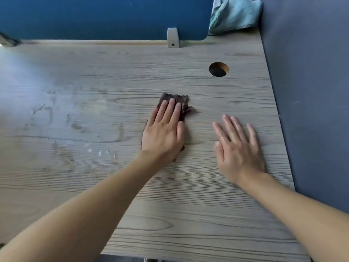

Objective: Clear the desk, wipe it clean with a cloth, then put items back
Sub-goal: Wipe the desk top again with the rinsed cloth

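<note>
A grey wood-grain desk (85, 186) fills the view. My left hand (164, 129) lies flat with straight fingers on a dark brown cloth (184, 104), pressing it to the desk near the middle; most of the cloth is hidden under the palm. To its right, my right hand (238, 146) rests flat on the bare desk with fingers spread, apart from the cloth. Wet streaks (75, 129) mark the left half of the desk.
A round cable hole (218, 69) opens at the back right. A light teal cloth (234, 14) hangs at the back right corner. A blue partition (94, 16) with a grey bracket (173, 37) runs along the back. A grey wall (311, 91) borders the right.
</note>
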Demonstrator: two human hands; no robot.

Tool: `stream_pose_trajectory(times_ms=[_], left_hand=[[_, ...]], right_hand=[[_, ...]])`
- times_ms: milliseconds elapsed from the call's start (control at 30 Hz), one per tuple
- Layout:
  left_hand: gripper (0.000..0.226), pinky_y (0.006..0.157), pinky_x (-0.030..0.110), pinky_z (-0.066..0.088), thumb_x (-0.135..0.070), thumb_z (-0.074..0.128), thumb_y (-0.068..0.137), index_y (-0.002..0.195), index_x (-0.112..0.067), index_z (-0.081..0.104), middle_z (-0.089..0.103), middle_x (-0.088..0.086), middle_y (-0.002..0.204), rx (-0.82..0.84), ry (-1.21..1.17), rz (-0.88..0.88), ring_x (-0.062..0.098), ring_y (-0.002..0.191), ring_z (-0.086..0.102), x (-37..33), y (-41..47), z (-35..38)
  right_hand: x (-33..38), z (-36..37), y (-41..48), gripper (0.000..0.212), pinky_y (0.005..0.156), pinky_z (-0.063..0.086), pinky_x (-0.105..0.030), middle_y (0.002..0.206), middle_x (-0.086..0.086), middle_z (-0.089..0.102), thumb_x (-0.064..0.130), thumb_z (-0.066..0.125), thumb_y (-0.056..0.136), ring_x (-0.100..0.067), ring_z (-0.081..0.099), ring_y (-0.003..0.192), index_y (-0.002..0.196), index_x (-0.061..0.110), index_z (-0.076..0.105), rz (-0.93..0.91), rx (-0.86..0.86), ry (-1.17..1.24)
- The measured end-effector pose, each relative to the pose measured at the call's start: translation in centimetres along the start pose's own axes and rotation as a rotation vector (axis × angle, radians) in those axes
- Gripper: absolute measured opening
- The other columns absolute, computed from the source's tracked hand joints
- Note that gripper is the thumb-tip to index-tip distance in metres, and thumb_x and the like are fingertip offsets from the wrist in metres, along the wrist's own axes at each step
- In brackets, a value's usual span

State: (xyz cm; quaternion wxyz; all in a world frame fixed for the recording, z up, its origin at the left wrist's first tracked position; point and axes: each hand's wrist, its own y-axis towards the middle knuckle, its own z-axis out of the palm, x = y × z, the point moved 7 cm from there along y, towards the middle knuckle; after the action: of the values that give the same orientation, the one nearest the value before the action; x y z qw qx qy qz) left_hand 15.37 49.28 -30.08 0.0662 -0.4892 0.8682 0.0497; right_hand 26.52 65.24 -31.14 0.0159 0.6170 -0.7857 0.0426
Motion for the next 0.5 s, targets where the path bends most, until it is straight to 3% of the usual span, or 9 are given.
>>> stream_pose_trajectory(times_ms=[100,233,300,400,433,500], left_hand=[[0.061,0.124,0.042,0.015,-0.041,0.022,0.102,0.157,-0.015,0.026,0.019,0.003,0.165,0.029,0.016,0.284,0.019,0.154,0.007,-4.0,-7.6,0.2],[0.059,0.125,0.039,0.007,-0.038,0.025,0.103,0.158,-0.018,0.022,0.014,0.002,0.166,0.195,-0.001,0.670,0.018,0.154,0.004,-5.0,-12.9,0.1],[0.059,0.125,0.035,0.007,-0.038,0.021,0.102,0.157,-0.020,0.025,0.018,0.001,0.165,0.150,0.014,0.537,0.015,0.154,0.008,-2.9,-8.8,0.1],[0.065,0.125,0.032,0.002,-0.043,0.012,0.098,0.158,-0.021,0.022,0.014,0.000,0.166,0.026,0.011,0.005,0.013,0.153,0.004,1.8,-2.6,-0.7],[0.066,0.125,0.034,0.001,-0.042,0.011,0.098,0.158,-0.019,0.021,0.013,0.001,0.166,0.016,0.016,-0.065,0.013,0.153,0.003,1.9,-2.5,-0.4],[0.064,0.125,0.039,0.008,-0.041,0.017,0.099,0.157,-0.015,0.025,0.018,0.004,0.165,-0.007,0.016,0.004,0.017,0.154,0.006,-0.2,-4.7,-0.3]], right_hand=[[0.1,-0.1,0.1,0.063,0.121,0.012,-0.052,0.165,-0.004,0.019,0.042,0.016,0.097,-0.020,0.015,0.152,0.155,0.024,0.031,0.004,-0.008,0.005],[0.2,-0.2,-0.1,0.063,0.122,0.010,-0.051,0.166,-0.004,0.016,0.042,0.014,0.097,-0.019,0.012,0.153,0.156,0.025,0.028,-0.001,0.004,-0.012],[0.2,-0.3,0.0,0.064,0.122,0.008,-0.051,0.166,-0.003,0.013,0.043,0.011,0.097,-0.019,0.009,0.153,0.157,0.025,0.024,-0.006,0.005,0.003],[0.3,-0.3,-0.2,0.064,0.123,0.005,-0.050,0.167,-0.002,0.006,0.043,0.008,0.097,-0.017,0.002,0.154,0.158,0.026,0.017,-0.010,0.026,0.003],[0.2,-0.2,-0.2,0.064,0.123,0.004,-0.050,0.167,-0.002,0.005,0.043,0.007,0.097,-0.017,0.001,0.154,0.158,0.026,0.015,-0.008,0.028,0.000],[0.2,-0.1,0.0,0.064,0.123,0.004,-0.050,0.167,-0.001,0.005,0.043,0.008,0.097,-0.017,0.001,0.154,0.158,0.026,0.016,-0.007,0.024,-0.003]])
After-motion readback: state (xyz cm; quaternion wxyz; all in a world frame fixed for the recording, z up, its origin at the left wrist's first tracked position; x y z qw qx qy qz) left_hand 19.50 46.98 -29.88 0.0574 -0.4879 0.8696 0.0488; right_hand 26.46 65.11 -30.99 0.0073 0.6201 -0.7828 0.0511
